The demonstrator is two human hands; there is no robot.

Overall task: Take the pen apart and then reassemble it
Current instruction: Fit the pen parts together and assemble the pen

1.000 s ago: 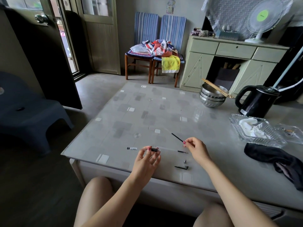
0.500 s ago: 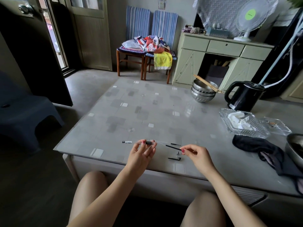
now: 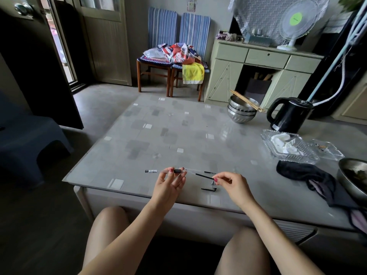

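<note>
My left hand (image 3: 169, 184) pinches the clear pen barrel (image 3: 158, 171) with its black grip section, held level just above the table's near edge. My right hand (image 3: 231, 184) pinches one end of the thin black ink refill (image 3: 203, 176), whose other end points left towards the barrel's open end, a short gap apart. On the glass table top (image 3: 158, 135) between my hands lie a black clip piece (image 3: 208, 189), a small grey tip cone (image 3: 212, 183) and a short thin black piece (image 3: 209, 172).
A dark cloth (image 3: 309, 178) lies to the right of my right hand, with a metal bowl (image 3: 352, 175) at the right edge. Behind them are two glass trays (image 3: 288, 147), a black kettle (image 3: 289, 116) and stacked steel bowls with chopsticks (image 3: 242, 110).
My right hand lifted the black refill off the table and brought it down and left towards the barrel in my left hand. The camera view shifted slightly.
</note>
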